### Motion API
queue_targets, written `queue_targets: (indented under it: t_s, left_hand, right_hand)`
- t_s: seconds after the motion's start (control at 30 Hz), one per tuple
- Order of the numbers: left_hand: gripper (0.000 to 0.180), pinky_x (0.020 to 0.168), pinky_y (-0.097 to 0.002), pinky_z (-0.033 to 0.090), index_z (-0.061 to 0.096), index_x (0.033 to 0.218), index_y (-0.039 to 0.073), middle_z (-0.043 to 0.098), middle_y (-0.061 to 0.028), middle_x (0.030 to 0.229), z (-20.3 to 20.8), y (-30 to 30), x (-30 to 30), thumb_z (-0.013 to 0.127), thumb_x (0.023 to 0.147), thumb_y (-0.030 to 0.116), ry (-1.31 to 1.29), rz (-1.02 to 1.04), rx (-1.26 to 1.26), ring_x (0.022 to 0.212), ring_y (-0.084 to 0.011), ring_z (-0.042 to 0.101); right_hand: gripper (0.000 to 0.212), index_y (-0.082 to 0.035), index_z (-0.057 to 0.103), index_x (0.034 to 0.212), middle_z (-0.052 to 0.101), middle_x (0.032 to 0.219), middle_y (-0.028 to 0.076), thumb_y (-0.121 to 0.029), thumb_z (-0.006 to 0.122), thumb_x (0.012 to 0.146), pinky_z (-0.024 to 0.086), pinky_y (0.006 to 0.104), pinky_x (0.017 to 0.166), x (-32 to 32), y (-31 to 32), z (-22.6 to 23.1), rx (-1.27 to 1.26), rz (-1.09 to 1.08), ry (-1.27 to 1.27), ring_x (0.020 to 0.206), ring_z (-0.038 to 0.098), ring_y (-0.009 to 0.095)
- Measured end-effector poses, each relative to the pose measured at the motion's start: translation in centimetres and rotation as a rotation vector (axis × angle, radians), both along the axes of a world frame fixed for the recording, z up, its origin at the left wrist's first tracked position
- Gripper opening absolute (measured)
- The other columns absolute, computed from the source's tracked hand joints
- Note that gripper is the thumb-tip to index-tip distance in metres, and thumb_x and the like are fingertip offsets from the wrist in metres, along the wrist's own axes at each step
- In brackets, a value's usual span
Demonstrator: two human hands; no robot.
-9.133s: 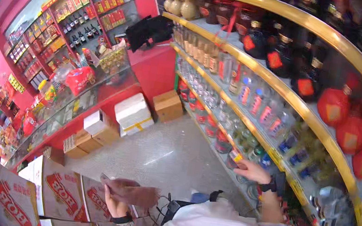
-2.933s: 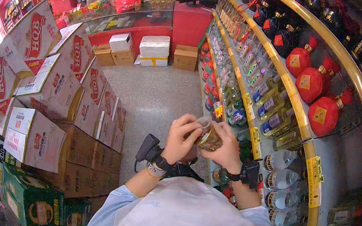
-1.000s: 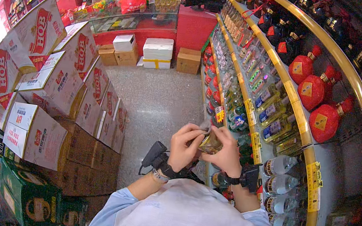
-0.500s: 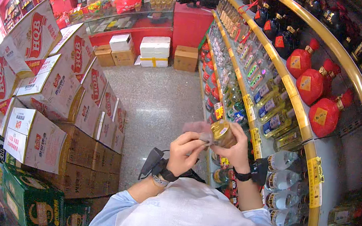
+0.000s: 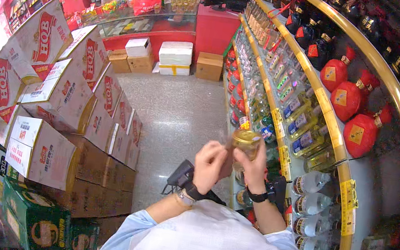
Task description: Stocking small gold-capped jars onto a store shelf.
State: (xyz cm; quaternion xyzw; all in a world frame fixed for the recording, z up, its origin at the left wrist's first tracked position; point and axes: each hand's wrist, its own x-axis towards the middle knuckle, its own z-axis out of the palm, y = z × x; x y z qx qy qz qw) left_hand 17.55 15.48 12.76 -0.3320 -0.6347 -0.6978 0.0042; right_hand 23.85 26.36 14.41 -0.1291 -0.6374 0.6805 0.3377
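My right hand [image 5: 254, 168] is wrapped round a clear jar [image 5: 243, 155] with a gold lid [image 5: 246, 137], held upright in front of the shelves. Close against the jar's left side is my left hand [image 5: 208, 163], its fingers curled closed. A dull pinkish thin cloth [image 5: 226, 164] shows, smeared, between that hand and the jar; the fingers hide most of it. The jar's lower part is partly covered by my right thumb and fingers.
At my right runs a tiered shelf with a yellow edge rail [image 5: 332, 121], bearing clear bottles [image 5: 314, 183] and red round bottles [image 5: 359, 133]. Stacked cartons [image 5: 59, 99] line the left side. A glass counter [image 5: 142, 26] and foam boxes [image 5: 175, 54] stand beyond the grey floor [image 5: 172, 105].
The jar has turned from tilted to more upright in my right hand. My left hand has moved slightly right and up, and the cloth has shifted from left of the jar down beside it.
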Motion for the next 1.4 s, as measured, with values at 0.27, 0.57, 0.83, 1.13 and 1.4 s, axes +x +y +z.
queue_targets:
  t_s: [0.27, 0.57, 0.83, 1.13, 1.4]
  left_hand:
    - [0.016, 0.075, -0.0270, 0.041, 0.054, 0.083, -0.007, 0.056, -0.0124, 0.091, 0.4, 1.4, -0.5, 0.051, 0.083, 0.008, -0.150, 0.031, 0.068, 0.084, -0.0177, 0.053]
    - [0.010, 0.064, -0.0251, 0.041, 0.058, 0.083, -0.001, 0.048, -0.0089, 0.082, 0.8, 1.1, 2.0, 0.057, 0.073, -0.002, 0.113, -0.053, -0.012, 0.075, -0.0194, 0.050]
    - [0.018, 0.071, -0.0290, 0.044, 0.060, 0.091, 0.000, 0.053, -0.0130, 0.095, 1.6, 1.9, 1.4, 0.059, 0.073, -0.003, 0.229, 0.085, 0.046, 0.085, -0.0237, 0.054]
    - [0.018, 0.078, -0.0270, 0.041, 0.057, 0.095, -0.007, 0.055, -0.0134, 0.100, 0.4, 2.0, -0.5, 0.055, 0.081, 0.005, -0.179, -0.067, 0.056, 0.089, -0.0196, 0.054]
    - [0.019, 0.063, -0.0270, 0.044, 0.059, 0.095, -0.002, 0.051, -0.0124, 0.084, 2.0, 2.1, 1.2, 0.056, 0.076, -0.002, 0.171, 0.102, 0.023, 0.075, -0.0204, 0.055]
  right_hand:
    - [0.050, -0.001, 0.039, 0.109, 0.051, 0.103, 0.010, -0.012, 0.069, 0.070, 0.041, 0.0302, 0.083, -0.7, -0.3, 1.4, 0.172, 0.003, -0.032, 0.096, 0.050, 0.018]
    - [0.041, -0.003, 0.043, 0.110, 0.052, 0.101, 0.005, -0.009, 0.062, 0.075, 0.041, 0.0281, 0.080, -0.7, 0.9, 1.0, -0.028, -0.143, 0.004, 0.090, 0.051, 0.014]
    - [0.037, -0.004, 0.047, 0.109, 0.054, 0.097, 0.003, -0.013, 0.060, 0.076, 0.041, 0.0263, 0.076, -0.4, 0.2, 1.3, -0.180, -0.067, 0.017, 0.086, 0.050, 0.011]
    - [0.061, -0.001, 0.037, 0.121, 0.049, 0.113, 0.009, -0.013, 0.065, 0.069, 0.037, 0.0296, 0.089, -0.5, 0.0, 1.5, -0.025, -0.116, 0.157, 0.103, 0.048, 0.018]
    - [0.048, -0.004, 0.041, 0.112, 0.047, 0.108, 0.009, -0.014, 0.064, 0.071, 0.037, 0.0292, 0.086, -0.3, 1.1, 1.6, 0.004, -0.031, -0.008, 0.098, 0.048, 0.017]
